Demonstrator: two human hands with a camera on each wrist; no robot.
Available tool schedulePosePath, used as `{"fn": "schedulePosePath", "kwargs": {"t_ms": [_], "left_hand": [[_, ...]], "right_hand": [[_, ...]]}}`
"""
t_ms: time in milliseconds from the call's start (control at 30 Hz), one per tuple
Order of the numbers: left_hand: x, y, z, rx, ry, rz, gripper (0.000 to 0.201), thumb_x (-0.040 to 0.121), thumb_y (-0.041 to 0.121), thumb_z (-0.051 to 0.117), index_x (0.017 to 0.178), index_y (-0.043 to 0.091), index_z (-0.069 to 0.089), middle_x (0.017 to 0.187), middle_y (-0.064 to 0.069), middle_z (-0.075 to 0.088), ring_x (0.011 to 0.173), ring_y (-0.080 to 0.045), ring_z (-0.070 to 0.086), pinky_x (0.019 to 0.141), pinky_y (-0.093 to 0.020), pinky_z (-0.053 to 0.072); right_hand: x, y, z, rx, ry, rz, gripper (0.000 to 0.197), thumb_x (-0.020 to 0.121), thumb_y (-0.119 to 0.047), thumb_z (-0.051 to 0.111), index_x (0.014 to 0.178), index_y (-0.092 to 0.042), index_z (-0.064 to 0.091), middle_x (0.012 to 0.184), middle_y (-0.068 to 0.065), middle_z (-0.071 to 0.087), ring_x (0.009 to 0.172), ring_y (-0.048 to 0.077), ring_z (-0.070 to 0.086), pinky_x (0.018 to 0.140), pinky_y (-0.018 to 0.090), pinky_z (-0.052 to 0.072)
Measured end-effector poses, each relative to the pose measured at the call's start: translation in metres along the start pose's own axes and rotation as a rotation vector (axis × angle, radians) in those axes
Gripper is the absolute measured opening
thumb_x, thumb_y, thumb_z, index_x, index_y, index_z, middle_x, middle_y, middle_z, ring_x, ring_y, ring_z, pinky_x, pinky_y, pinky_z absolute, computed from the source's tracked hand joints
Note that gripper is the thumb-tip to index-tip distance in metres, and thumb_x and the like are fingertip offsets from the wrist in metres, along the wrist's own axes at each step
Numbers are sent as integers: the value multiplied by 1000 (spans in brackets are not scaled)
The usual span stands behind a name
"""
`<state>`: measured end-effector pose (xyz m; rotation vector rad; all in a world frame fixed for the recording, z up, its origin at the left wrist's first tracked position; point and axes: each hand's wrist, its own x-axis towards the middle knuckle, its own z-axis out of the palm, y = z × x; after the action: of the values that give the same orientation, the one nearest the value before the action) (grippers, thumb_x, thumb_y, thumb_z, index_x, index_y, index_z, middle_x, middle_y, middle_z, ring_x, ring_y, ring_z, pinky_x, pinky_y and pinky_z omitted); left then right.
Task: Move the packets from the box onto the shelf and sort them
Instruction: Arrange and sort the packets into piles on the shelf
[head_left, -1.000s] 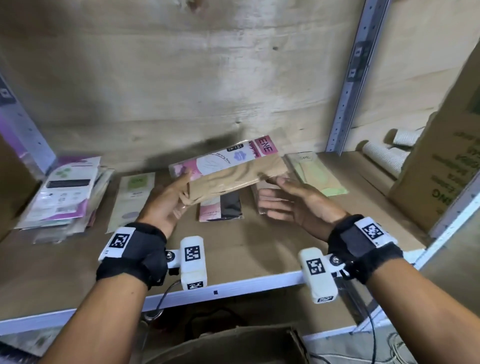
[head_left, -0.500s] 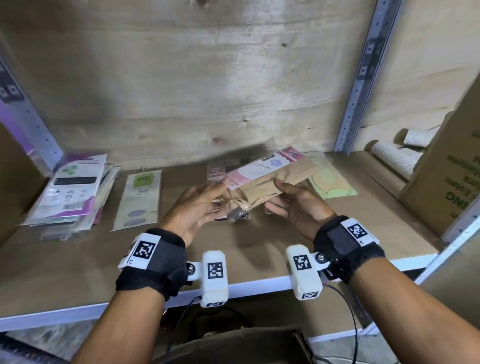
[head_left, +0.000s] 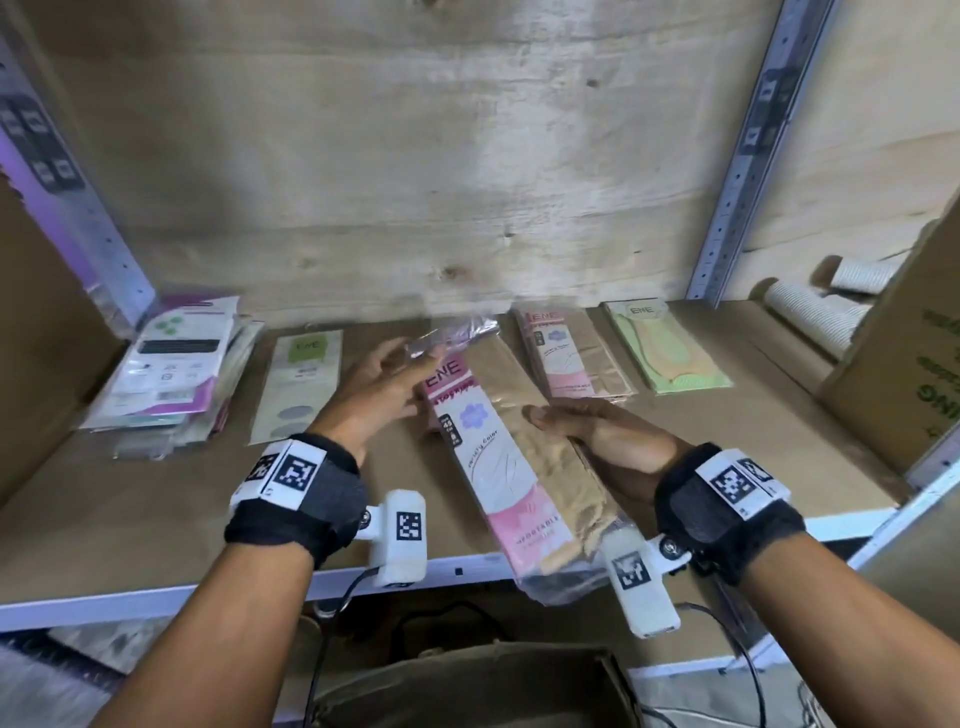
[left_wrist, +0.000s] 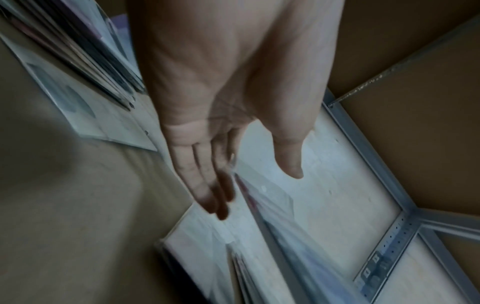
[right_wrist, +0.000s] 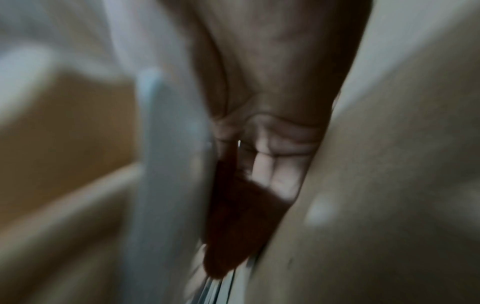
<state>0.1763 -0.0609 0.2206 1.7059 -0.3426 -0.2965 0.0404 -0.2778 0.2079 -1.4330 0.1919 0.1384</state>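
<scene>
Blurred; the right hand (right_wrist: 267, 127) lies along a pale packet (right_wrist: 171, 164), fingers (right_wrist: 283, 176) extended against it.

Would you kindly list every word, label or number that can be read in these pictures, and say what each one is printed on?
"ENE": top of the held pink packet, gripped by the right hand.
"ENE": pink packet on the shelf.
"ENE": green packet.
"ENE", faint: pale packet with green label.
Green letters on the cardboard box are cut off.
Smaller print on the held packet, the left stack and wrist views: too blurred.
</scene>
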Motion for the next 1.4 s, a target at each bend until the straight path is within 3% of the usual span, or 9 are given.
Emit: {"fn": "schedulePosePath", "kwargs": {"t_ms": [100, 233, 367, 500, 667, 800, 967, 1033, 1400], "left_hand": [[1, 2, -4, 117, 37, 82, 73, 72, 65, 71, 131, 25, 60, 120, 2, 68, 107, -13, 66, 88, -30, 55], [1, 2, -9, 240, 31, 181, 46, 77, 66, 66, 100, 27, 74, 89, 8, 77, 80, -3, 72, 66, -13, 48], [-1, 4, -13, 352, -5, 204, 42, 87, 67, 54, 65, 33, 68, 56, 9, 64, 49, -3, 61, 52, -15, 46], [-2, 4, -15, 395, -83, 113, 56, 93, 63, 49, 49, 30, 55, 41, 6, 53, 38, -7, 55, 47, -19, 44], [-10, 8, -17, 85, -223, -159, 41, 83, 59, 66, 61, 26, 75, 58, -3, 69, 47, -16, 65, 45, -20, 48], [-8, 6, -17, 202, -97, -123, 50, 89, 67, 52, 71, 26, 75, 66, -2, 66, 54, -13, 64, 55, -23, 49], [-11, 5, -15, 160, 96, -150, 69, 96, 68, 28, 112, 17, 71, 99, -7, 70, 81, -20, 60, 71, -30, 47], [-18, 8, -9, 46, 138, -170, 68, 98, 64, 33, 113, 8, 68, 98, -14, 71, 69, -19, 61, 57, -24, 51], [-62, 0, 32, -202, -502, -226, 52, 70, 44, 87, 109, 14, 71, 105, -19, 75, 98, -31, 74, 79, -34, 61]], "right_hand": [[-4, 3, 3, -103, -13, -12, 32, 94, -15, 61, 118, 6, 66, 122, 22, 67, 116, 32, 63, 106, 37, 47], [-15, 0, 11, -321, -73, -59, 38, 84, -35, 65, 106, -6, 74, 112, 22, 70, 101, 24, 65, 104, 36, 45], [-25, 4, 19, -409, -170, -69, 24, 92, -40, 61, 92, -21, 76, 98, 27, 67, 94, 63, 54, 102, 65, 38], [-35, 5, 28, -379, -254, -69, 47, 87, -54, 65, 97, -8, 72, 95, 41, 60, 88, 38, 48, 81, 58, 35], [-39, -1, 31, -403, -261, -80, 67, 84, -59, 65, 105, 4, 66, 100, 42, 58, 85, 51, 54, 84, 51, 36], [-42, -6, 33, -383, -172, -38, 68, 87, -47, 64, 120, 12, 56, 129, 51, 33, 113, 75, 28, 98, 81, 21], [-34, -9, 24, -204, -29, -70, 28, 98, -14, 56, 119, 0, 67, 119, 10, 70, 110, 19, 66, 94, 20, 51], [-29, -14, 20, -55, 93, -99, 37, 96, -16, 59, 125, 8, 60, 130, 33, 57, 115, 45, 58, 107, 40, 44], [-22, -31, 1, 247, 454, -201, 38, 97, -20, 59, 125, 5, 61, 123, 24, 66, 104, 37, 63, 92, 49, 53]]}}
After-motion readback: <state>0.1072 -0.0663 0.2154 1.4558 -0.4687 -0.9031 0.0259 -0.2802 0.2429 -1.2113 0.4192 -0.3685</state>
